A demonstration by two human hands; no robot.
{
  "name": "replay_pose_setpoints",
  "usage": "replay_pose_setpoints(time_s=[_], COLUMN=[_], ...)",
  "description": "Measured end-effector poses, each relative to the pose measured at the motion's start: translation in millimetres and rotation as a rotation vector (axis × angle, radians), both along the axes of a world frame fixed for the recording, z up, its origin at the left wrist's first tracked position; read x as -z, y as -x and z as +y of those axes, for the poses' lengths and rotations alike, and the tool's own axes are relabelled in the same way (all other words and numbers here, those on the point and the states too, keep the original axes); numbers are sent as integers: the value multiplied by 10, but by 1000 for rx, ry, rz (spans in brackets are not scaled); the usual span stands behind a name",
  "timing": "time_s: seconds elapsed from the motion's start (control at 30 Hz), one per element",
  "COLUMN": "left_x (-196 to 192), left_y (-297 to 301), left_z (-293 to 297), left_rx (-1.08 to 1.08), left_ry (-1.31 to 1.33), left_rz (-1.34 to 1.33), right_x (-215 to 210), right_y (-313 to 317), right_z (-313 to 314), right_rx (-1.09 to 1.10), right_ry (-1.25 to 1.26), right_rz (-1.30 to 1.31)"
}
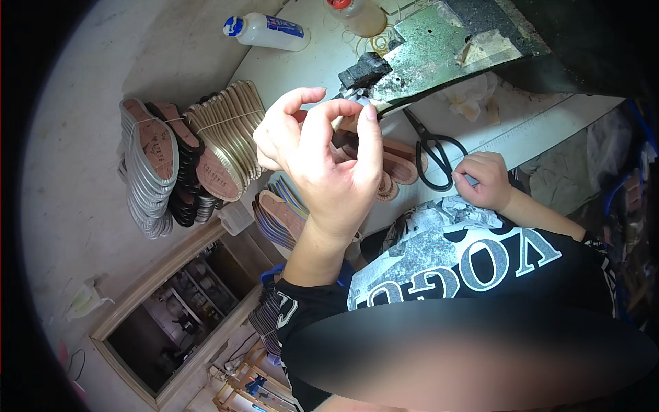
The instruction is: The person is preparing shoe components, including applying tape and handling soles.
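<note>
My left hand point(322, 147) is raised in front of the green machine point(429, 58), its thumb and index finger brought together in a pinch by the machine's near corner. Whatever may be between those fingertips is too small to make out. Just behind them sits a black block with small metal parts point(364, 72) at the machine's end. My right hand point(484, 180) is closed in a fist at the table's near edge, beside the handles of black scissors point(439, 161). A small bluish-grey bit shows at its curled fingers; what it is, I cannot tell. Brown insoles point(398, 168) lie partly hidden behind my left wrist.
Bundled silver point(147, 172) and gold point(230, 113) insoles stand at the left, with more insoles point(278, 213) below. A white bottle with a blue cap point(268, 32) and a red-capped bottle point(358, 17) are at the back of the white table point(549, 123).
</note>
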State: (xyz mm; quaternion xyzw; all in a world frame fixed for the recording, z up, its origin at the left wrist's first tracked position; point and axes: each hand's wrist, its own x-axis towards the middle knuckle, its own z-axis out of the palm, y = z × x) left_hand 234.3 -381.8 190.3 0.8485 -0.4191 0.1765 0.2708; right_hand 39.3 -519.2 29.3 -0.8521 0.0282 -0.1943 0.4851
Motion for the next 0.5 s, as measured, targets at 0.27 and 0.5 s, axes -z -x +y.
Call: replay_pose_setpoints(time_s=[0.27, 0.5], left_x=[-83, -60], left_y=[154, 214], left_z=[-79, -146], left_rx=[-82, -177], left_ry=[-127, -168], left_rz=[-153, -85], right_x=[13, -1], right_y=[-10, 1], right_z=[11, 18], right_rx=[7, -8], right_ry=[4, -9], right_rz=[-33, -39])
